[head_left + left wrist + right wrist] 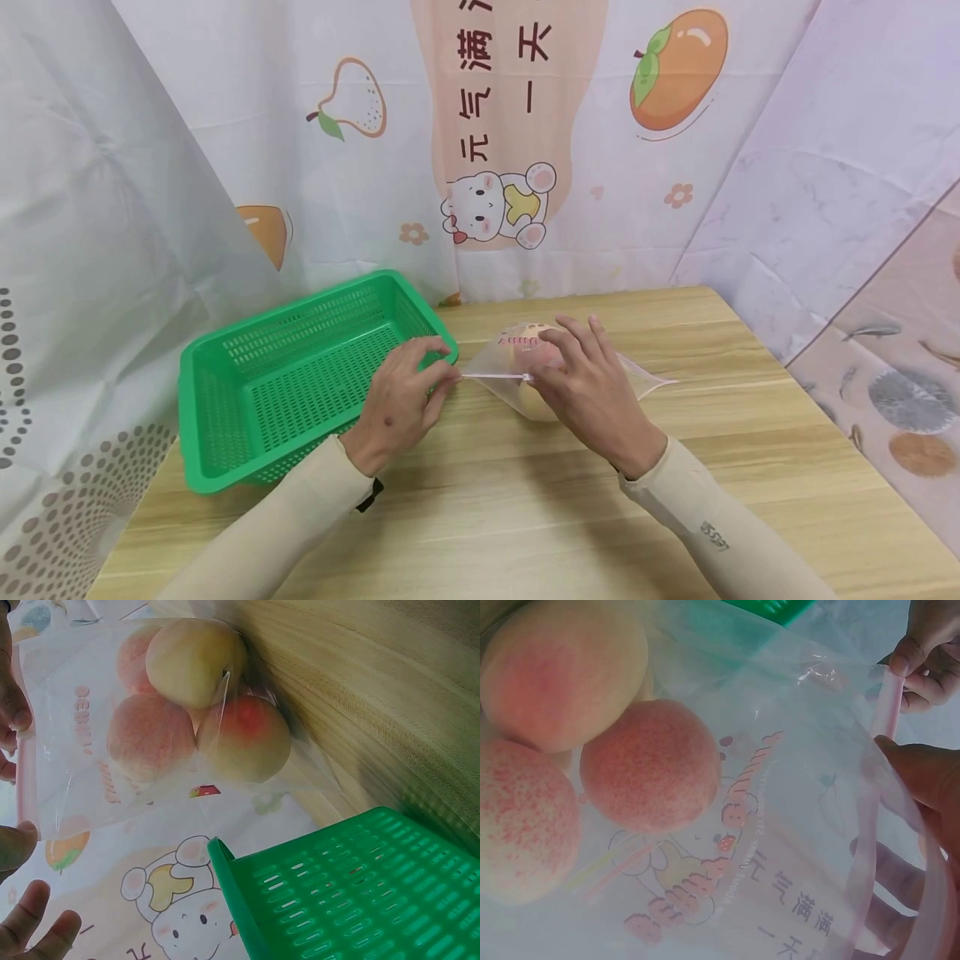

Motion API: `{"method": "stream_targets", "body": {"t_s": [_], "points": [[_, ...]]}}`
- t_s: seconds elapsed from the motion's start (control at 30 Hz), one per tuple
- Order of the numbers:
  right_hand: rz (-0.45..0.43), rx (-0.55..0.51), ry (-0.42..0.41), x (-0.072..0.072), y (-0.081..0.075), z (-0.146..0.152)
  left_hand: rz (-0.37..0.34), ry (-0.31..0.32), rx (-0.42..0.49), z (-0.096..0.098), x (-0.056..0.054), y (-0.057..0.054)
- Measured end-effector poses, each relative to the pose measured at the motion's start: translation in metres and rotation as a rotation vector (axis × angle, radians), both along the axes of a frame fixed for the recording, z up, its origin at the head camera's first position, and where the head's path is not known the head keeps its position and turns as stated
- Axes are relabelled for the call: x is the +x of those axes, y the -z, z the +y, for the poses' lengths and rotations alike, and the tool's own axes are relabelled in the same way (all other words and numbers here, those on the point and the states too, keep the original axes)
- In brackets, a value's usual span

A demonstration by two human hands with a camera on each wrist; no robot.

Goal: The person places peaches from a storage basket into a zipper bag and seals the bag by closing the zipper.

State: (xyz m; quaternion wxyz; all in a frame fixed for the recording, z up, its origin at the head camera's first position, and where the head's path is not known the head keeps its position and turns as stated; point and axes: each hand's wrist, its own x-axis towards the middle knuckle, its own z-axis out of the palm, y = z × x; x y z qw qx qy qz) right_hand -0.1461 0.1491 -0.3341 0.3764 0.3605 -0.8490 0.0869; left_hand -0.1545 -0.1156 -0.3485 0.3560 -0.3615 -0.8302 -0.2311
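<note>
A clear zip-lock bag [491, 365] with a pink seal strip [888, 705] and printed lettering is held above the table, with several peaches [196, 664] inside. My left hand [401, 398] pinches one end of the strip between thumb and forefinger, just beside the green basket. At the strip's small slider [527, 377], the thumb and forefinger of my right hand [598, 402] grip the bag's edge. The other right fingers spread over the bag and hide part of it in the head view. Past the slider, the strip's right part stands apart in the right wrist view.
A green perforated plastic basket [193, 408] stands at the left of the wood-grain table [480, 517]. Behind the table hangs a printed curtain [375, 183], with more hanging cloth on both sides.
</note>
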Motion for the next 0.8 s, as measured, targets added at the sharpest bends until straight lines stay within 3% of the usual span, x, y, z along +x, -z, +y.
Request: {"method": "stream_targets", "body": {"t_s": [0.8], "points": [[0.004, -0.023, 0.001, 0.0017, 0.0009, 0.0069, 0.01, 0.007, 0.013, -0.0005, -0.0002, 0.0021]]}}
